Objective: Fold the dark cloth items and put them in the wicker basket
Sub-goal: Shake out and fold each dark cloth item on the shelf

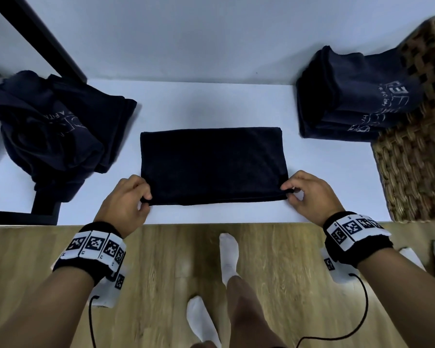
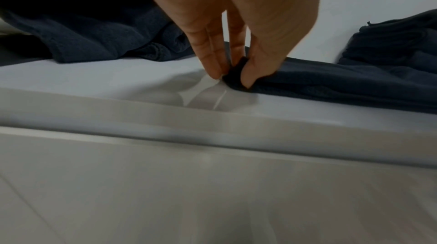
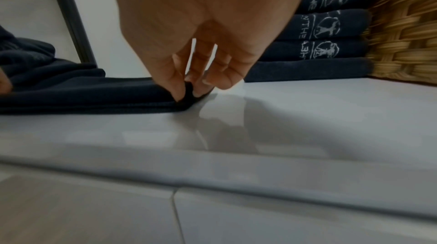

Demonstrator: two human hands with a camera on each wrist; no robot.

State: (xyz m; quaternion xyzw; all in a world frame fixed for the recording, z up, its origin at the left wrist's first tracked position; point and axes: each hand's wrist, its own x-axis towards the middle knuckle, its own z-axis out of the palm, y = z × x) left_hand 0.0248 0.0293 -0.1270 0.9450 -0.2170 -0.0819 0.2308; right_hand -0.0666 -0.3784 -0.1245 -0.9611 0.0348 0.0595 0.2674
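Note:
A dark cloth [image 1: 212, 165], folded into a flat rectangle, lies on the white table [image 1: 211, 101] in front of me. My left hand [image 1: 128, 197] pinches its near left corner [image 2: 236, 72] between thumb and fingers. My right hand [image 1: 304, 192] pinches the near right corner [image 3: 187, 94] the same way. Both corners are just off the tabletop. A wicker basket [image 1: 417, 156] lies on its side at the right, with a stack of folded dark cloths [image 1: 349, 101] reaching out of its mouth.
A heap of unfolded dark cloths [image 1: 58, 126] sits on the left of the table, beside a black frame [image 1: 43, 38]. A white wall stands behind the table. The table's front edge [image 1: 211, 223] runs just under my wrists, with wooden floor below.

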